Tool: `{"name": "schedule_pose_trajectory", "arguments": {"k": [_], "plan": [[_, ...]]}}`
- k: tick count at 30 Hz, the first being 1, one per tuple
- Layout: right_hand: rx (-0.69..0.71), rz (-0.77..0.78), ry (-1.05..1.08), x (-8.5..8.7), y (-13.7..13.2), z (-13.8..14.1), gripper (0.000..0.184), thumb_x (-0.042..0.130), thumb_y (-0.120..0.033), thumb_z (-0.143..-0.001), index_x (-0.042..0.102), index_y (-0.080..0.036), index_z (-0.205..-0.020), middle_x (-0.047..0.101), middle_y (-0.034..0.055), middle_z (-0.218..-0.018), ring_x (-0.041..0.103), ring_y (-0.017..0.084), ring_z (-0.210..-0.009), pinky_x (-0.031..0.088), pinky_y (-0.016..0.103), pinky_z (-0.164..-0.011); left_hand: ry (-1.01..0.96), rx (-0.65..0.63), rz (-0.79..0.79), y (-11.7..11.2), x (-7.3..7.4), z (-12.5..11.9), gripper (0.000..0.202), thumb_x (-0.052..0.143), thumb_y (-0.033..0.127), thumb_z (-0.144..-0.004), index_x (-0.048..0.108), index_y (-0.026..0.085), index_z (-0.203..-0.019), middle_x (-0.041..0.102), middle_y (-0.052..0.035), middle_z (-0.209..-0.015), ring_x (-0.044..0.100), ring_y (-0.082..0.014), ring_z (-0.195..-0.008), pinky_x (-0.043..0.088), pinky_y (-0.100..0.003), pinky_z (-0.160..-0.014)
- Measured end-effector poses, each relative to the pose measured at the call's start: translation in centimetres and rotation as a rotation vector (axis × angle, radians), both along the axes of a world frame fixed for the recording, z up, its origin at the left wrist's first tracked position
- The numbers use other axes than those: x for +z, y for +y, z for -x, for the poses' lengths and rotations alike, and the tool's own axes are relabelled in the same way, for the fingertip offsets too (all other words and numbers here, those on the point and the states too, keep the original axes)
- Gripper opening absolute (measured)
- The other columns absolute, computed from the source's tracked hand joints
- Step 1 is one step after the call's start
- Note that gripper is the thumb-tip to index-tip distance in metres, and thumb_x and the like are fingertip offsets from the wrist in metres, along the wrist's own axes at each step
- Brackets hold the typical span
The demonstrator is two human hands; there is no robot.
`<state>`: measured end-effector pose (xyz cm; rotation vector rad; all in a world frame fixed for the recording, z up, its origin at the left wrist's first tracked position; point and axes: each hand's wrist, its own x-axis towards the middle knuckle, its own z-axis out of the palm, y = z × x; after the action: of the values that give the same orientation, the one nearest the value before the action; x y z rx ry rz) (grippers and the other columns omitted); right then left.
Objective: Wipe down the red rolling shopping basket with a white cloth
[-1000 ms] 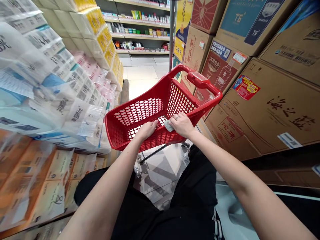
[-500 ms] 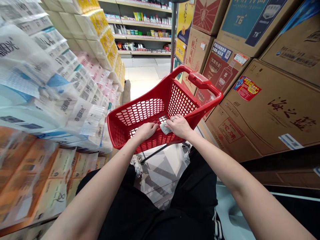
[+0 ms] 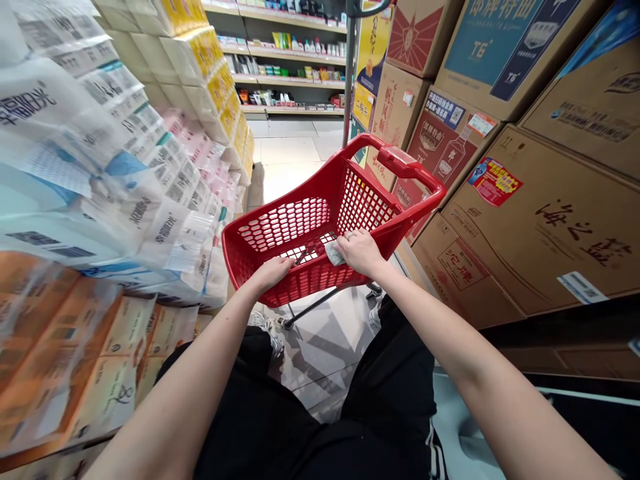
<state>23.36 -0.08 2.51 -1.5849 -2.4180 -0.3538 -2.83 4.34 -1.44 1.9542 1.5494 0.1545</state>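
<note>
A red plastic shopping cart [image 3: 300, 283] with perforated sides stands turned sideways in front of my knees. Its handle [image 3: 407, 163] points to the upper right. On the near rim, toward the cart's left end, my left hand [image 3: 274, 272] is closed with its fingers over the edge. Farther right along the same rim, my right hand [image 3: 361, 252] is closed on a pale grey-white cloth [image 3: 334, 253], pressed against the rim. The fingertips of both hands are partly hidden.
Plastic-wrapped paper packs [image 3: 165, 173] are stacked high on the left, with orange packs [image 3: 55, 347] below. Cardboard cartons [image 3: 545, 220] rise close on the right. A metal post [image 3: 349, 80] stands beyond the cart, before shelves of toiletries [image 3: 295, 50].
My left hand has slid left along the near rim, away from my right hand. The cart's left end has shifted slightly right. My right hand keeps the cloth on the rim.
</note>
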Motion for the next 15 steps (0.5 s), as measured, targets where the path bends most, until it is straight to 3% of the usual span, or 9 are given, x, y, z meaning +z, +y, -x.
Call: {"name": "schedule_pose_trajectory", "arguments": {"k": [8, 15], "plan": [[0.060, -0.054, 0.008, -1.4, -1.0, 2.3, 0.037, 0.030, -0.039, -0.097, 0.059, -0.016, -0.102, 0.059, 0.0120, -0.100, 0.048, 0.023, -0.093, 0.029, 0.036, -0.085, 0.039, -0.004, -0.051, 0.1, -0.5, -0.3, 0.050, 0.028, 0.046, -0.082, 0.068, 0.016, -0.081, 0.070, -0.0088, -0.090, 0.061, -0.0235, -0.084, 0.042, -0.028, -0.070], [0.210, -0.008, -0.095, -0.7, -1.0, 0.1, 0.033, 0.033, -0.028, -0.097, 0.052, -0.019, -0.122, 0.058, 0.0118, -0.108, 0.049, 0.022, -0.097, 0.028, 0.037, -0.090, 0.072, 0.000, -0.073, -0.2, -0.6, -0.4, 0.055, 0.025, 0.049, -0.084, 0.069, 0.015, -0.088, 0.069, -0.0104, -0.094, 0.061, -0.0239, -0.087, 0.041, -0.028, -0.072]]}}
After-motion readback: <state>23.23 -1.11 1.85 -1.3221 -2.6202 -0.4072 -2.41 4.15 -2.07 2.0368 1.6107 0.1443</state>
